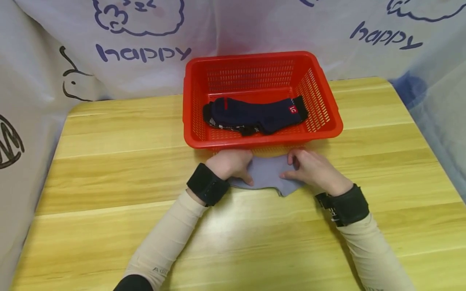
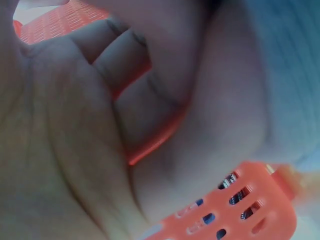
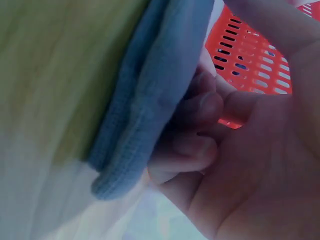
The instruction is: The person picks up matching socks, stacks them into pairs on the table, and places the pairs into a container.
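Observation:
Grey socks (image 1: 267, 173) lie flat across the wood table, just in front of the red basket. Two ribbed layers of the grey socks (image 3: 150, 100) show one over the other in the right wrist view. At their left end my left hand (image 1: 231, 165) grips them, thumb on top and the other fingers at the far side. The right hand (image 1: 316, 169) holds the other end, its thumb on the fabric and fingers curled at the edge. In the left wrist view, the curled fingers of my left hand (image 2: 135, 95) hide much of the fabric.
Beyond both hands stands the red plastic basket (image 1: 251, 142) with slotted walls. Dark navy and black socks (image 1: 255, 115) lie inside it. A white cloth with drawings and lettering (image 1: 143, 52) hangs behind the table (image 1: 120, 169).

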`<state>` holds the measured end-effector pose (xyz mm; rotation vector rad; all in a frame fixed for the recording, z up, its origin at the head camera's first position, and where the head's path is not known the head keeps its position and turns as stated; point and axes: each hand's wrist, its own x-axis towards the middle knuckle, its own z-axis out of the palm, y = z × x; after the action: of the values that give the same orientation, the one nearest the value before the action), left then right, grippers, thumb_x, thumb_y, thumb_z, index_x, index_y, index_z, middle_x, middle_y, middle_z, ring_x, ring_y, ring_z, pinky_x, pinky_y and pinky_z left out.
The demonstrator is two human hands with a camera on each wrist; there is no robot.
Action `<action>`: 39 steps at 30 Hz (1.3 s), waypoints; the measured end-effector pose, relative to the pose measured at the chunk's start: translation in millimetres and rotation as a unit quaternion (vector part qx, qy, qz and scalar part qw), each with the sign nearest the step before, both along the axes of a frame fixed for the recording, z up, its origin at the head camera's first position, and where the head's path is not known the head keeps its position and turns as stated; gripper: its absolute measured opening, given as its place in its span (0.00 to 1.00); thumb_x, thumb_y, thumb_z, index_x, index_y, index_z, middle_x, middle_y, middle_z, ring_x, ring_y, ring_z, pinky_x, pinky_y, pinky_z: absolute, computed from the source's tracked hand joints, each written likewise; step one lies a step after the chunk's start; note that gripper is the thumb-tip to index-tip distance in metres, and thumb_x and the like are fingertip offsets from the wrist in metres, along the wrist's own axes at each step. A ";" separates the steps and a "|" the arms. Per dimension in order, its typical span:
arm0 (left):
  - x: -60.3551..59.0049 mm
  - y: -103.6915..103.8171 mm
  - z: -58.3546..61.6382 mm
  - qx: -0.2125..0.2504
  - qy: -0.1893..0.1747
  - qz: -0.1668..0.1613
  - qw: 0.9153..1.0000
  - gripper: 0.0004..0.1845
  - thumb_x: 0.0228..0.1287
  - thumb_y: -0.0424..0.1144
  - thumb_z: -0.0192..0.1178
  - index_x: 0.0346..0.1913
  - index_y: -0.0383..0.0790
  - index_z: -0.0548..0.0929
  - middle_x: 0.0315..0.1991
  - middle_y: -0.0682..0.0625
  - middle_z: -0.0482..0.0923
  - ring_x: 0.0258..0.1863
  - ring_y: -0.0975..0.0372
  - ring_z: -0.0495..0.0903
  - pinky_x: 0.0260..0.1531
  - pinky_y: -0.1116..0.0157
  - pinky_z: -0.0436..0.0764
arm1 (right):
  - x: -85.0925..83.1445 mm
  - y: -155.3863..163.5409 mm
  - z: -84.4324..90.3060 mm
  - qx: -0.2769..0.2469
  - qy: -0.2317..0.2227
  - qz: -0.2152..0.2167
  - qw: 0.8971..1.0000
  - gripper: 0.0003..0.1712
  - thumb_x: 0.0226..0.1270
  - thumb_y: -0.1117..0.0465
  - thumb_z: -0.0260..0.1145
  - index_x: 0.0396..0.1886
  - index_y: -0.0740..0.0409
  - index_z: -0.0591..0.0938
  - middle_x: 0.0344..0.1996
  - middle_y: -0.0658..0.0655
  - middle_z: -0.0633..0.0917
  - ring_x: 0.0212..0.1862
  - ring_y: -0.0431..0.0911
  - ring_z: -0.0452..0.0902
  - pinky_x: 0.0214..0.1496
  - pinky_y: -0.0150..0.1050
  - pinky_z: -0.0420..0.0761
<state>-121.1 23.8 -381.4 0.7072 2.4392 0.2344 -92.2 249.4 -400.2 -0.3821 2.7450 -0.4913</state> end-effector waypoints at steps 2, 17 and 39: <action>-0.4 -0.4 0.3 -0.003 -0.001 0.000 1.000 0.19 0.49 0.49 0.76 0.27 0.44 0.75 0.23 0.54 0.66 0.26 0.61 0.67 0.26 0.67 0.65 | -1.0 1.0 1.0 0.006 -0.005 -0.002 1.000 0.22 0.50 0.50 0.79 0.34 0.58 0.77 0.29 0.55 0.78 0.33 0.47 0.73 0.35 0.37 0.68; 0.0 -3.3 2.3 -0.007 0.000 0.004 1.000 0.19 0.44 0.44 0.79 0.32 0.44 0.78 0.27 0.54 0.70 0.30 0.61 0.70 0.28 0.67 0.67 | -5.8 18.0 4.8 -0.006 -0.041 0.005 0.999 0.29 0.43 0.55 0.83 0.38 0.62 0.75 0.36 0.59 0.77 0.40 0.51 0.71 0.45 0.44 0.70; -1.7 -1.7 7.5 -0.018 -0.063 -0.013 0.998 0.18 0.47 0.38 0.77 0.28 0.43 0.73 0.25 0.53 0.68 0.28 0.60 0.69 0.27 0.68 0.65 | -3.7 35.3 15.0 0.027 -0.072 0.001 0.997 0.31 0.42 0.55 0.83 0.41 0.60 0.74 0.32 0.56 0.74 0.37 0.49 0.71 0.41 0.41 0.70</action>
<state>-122.9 22.1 -373.9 0.6870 2.3068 0.2166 -95.9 284.7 -385.2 -0.3227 2.6129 -0.4249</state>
